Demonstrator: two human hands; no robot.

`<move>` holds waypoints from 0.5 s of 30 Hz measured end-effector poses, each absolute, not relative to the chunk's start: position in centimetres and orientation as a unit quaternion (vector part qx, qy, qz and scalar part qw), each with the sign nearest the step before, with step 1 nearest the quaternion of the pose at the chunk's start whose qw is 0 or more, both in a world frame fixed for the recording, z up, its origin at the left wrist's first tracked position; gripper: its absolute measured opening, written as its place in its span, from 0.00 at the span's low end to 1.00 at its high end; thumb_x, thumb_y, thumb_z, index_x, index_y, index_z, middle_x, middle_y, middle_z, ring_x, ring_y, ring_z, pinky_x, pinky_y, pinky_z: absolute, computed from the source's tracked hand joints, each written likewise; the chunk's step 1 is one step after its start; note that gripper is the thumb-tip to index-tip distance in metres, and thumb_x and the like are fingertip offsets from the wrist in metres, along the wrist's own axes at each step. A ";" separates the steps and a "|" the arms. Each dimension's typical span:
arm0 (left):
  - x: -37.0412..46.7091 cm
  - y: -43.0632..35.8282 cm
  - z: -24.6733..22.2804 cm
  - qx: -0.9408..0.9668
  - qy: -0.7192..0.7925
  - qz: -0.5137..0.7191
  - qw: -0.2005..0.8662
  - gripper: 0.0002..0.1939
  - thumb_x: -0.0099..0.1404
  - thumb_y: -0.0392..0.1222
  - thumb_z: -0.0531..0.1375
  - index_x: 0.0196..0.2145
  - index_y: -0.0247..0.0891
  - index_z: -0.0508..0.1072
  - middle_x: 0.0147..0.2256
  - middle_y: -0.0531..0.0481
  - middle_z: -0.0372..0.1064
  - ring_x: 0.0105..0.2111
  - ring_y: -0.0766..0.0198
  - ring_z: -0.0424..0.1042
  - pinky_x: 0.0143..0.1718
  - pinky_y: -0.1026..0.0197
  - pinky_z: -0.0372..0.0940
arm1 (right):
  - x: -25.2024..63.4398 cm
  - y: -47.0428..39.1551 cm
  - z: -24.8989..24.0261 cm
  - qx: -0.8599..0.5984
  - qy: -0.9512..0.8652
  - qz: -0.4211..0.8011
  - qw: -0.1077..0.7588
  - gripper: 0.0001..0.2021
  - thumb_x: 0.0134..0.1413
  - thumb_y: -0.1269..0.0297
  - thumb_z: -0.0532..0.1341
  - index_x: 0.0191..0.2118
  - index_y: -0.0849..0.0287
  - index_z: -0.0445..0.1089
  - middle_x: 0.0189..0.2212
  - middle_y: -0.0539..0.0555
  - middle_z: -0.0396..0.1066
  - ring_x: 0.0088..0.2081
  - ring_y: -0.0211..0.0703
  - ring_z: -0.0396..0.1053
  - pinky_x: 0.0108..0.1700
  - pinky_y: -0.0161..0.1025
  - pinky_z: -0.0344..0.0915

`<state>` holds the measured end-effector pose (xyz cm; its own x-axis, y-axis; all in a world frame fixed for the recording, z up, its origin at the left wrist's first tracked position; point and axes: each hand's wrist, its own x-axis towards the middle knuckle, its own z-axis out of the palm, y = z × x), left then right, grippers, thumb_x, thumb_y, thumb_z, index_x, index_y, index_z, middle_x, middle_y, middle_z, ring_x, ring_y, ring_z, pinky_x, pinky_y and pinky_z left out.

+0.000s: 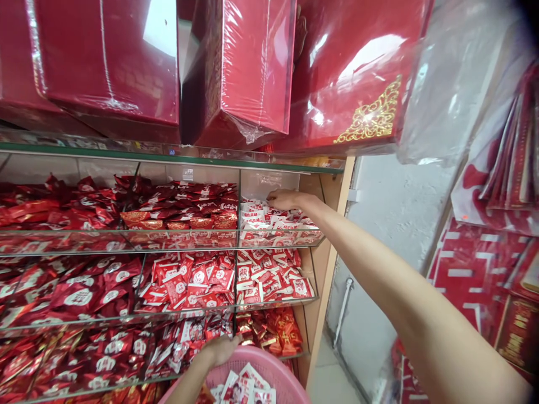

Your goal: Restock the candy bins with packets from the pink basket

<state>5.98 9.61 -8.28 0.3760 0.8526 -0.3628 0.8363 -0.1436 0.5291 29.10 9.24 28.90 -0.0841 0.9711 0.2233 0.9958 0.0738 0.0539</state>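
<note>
My right hand (284, 199) reaches into the upper right compartment, just above white packets with red print (255, 216). Its fingers are bent downward, and whether they hold a packet cannot be made out. Low in the view, my left hand (221, 350) grips the far left rim of a pink plastic basket (273, 359). Inside the basket lie several small white packets (250, 387) with red print, and some red ones at its left side.
Glass-fronted shelves (185, 241) hold red packets in divided compartments. Large red boxes (256, 67) in clear wrap stand on the glass shelf above. A wooden side panel (332, 247) borders a grey wall (383, 207). Red decorations (467, 264) hang at the right.
</note>
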 end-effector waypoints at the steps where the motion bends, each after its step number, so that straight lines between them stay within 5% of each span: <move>1: 6.0 9.5 -8.2 0.753 0.562 0.011 0.342 0.37 0.52 0.71 0.46 0.41 0.40 0.75 0.52 0.39 0.69 0.54 0.43 0.65 0.54 0.48 0.58 | 29.1 9.0 28.9 -0.676 -0.727 -0.097 0.070 0.22 0.56 0.60 0.50 0.56 0.55 0.64 0.59 0.57 0.60 0.58 0.59 0.58 0.58 0.60 0.49; 7: 6.3 9.2 -7.7 0.764 0.554 0.001 0.332 0.40 0.53 0.72 0.43 0.42 0.37 0.75 0.52 0.37 0.69 0.54 0.42 0.65 0.53 0.49 0.59 | 29.5 8.0 29.1 -0.663 -0.736 -0.104 0.091 0.17 0.56 0.61 0.50 0.47 0.54 0.71 0.53 0.55 0.67 0.54 0.56 0.63 0.55 0.52 0.56; 15: 6.1 9.1 -7.7 0.751 0.557 0.012 0.355 0.42 0.53 0.71 0.46 0.49 0.34 0.71 0.57 0.35 0.63 0.57 0.44 0.61 0.56 0.49 0.55 | 30.6 6.4 29.6 -0.649 -0.753 -0.072 0.076 0.24 0.53 0.43 0.56 0.46 0.55 0.72 0.49 0.56 0.71 0.48 0.53 0.68 0.45 0.43 0.64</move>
